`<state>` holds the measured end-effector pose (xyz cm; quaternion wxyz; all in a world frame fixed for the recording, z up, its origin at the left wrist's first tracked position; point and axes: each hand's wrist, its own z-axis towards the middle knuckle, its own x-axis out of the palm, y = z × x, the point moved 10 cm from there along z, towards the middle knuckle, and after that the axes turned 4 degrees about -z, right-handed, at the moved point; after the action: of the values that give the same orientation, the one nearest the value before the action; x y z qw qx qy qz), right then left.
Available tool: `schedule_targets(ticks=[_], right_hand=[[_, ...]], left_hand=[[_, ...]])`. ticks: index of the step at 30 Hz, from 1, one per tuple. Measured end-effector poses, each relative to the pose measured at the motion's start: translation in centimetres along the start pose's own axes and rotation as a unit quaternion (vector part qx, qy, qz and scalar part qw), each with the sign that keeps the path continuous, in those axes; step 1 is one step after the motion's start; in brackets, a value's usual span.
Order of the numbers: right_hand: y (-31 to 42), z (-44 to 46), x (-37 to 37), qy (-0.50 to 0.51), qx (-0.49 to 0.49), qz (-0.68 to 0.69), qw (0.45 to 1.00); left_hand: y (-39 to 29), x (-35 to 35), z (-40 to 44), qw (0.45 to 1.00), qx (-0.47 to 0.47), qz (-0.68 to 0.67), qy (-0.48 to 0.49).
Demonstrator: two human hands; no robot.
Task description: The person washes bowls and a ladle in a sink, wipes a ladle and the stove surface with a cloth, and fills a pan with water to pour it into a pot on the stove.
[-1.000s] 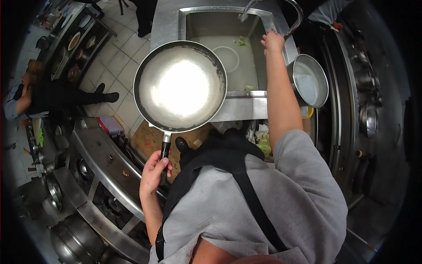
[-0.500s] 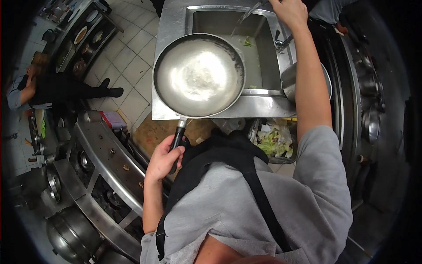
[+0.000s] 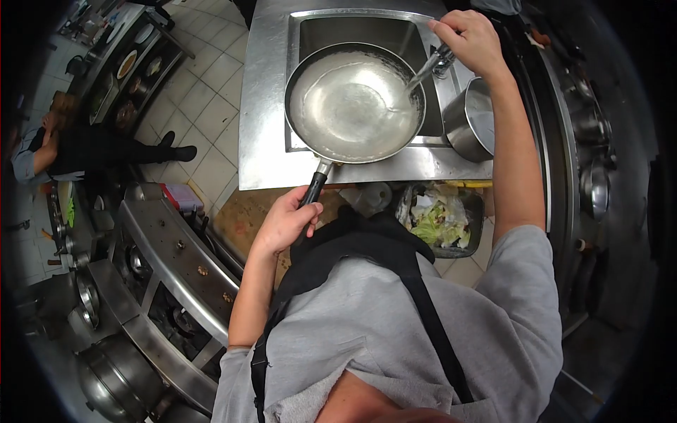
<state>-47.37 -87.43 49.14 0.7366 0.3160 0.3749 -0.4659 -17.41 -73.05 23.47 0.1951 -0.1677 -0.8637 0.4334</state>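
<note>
From my remote seat I am seeing the round, silver-coloured metal pan with a dark rim [image 3: 345, 106] sitting at 12 o'clock, over the rectangular grey steel sink [image 3: 356, 29] in the shiny metal table [image 3: 268, 141]. At 9 o'clock, the bare left hand [image 3: 284, 224] is holding the pan's straight black handle [image 3: 317, 186], its fingers wrapping it from the pan's 7 o'clock side. At 1 o'clock, the bare right hand [image 3: 474, 44] is curling its fingers by the chrome tap fitting [image 3: 443, 63]; I cannot tell what they are gripping. A clear water stream [image 3: 424, 69] is landing at the pan's 3 o'clock. I am judging that pooling water could be tipping the pan if that 1-handed grip loosens, and a drifting stream could be splashing toward the cylindrical silver metal pot [image 3: 460, 130] at 2 o'clock.
</note>
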Motion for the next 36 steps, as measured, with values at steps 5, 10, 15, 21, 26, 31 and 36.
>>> schedule_targets(ticks=[5, 10, 15, 21, 26, 31, 36], right_hand=[[-1.3, -1.7, -1.0, -0.054, 0.047, -0.005, 0.997], [-8.6, -9.0, -5.9, -0.174, 0.113, -0.031, 0.978], [-17.0, -24.5, -5.7, 0.083, 0.495, -0.210, 0.839], [-19.3, -32.7, 0.4, 0.082, 0.550, -0.084, 0.827], [-19.7, -33.5, -0.5, 0.032, 0.529, -0.057, 0.846], [-16.4, -30.3, -3.7, 0.060, 0.489, -0.175, 0.853], [-8.5, -24.0, -5.7, -0.151, 0.411, 0.150, 0.886]], left_hand=[[-0.4, 0.0, -0.1, 1.000, -0.012, 0.029, -0.001], [-0.9, 0.3, -0.4, 0.999, -0.010, 0.048, 0.003], [-1.0, 0.6, -0.7, 0.998, -0.023, 0.056, 0.007], [-0.9, 0.6, -1.3, 0.997, -0.028, 0.075, 0.009], [-0.7, 0.6, -1.4, 0.997, -0.029, 0.070, 0.006], [-1.0, 0.6, -1.3, 0.998, -0.025, 0.058, -0.004], [-1.1, 0.3, -0.1, 0.998, -0.009, 0.059, -0.009]])
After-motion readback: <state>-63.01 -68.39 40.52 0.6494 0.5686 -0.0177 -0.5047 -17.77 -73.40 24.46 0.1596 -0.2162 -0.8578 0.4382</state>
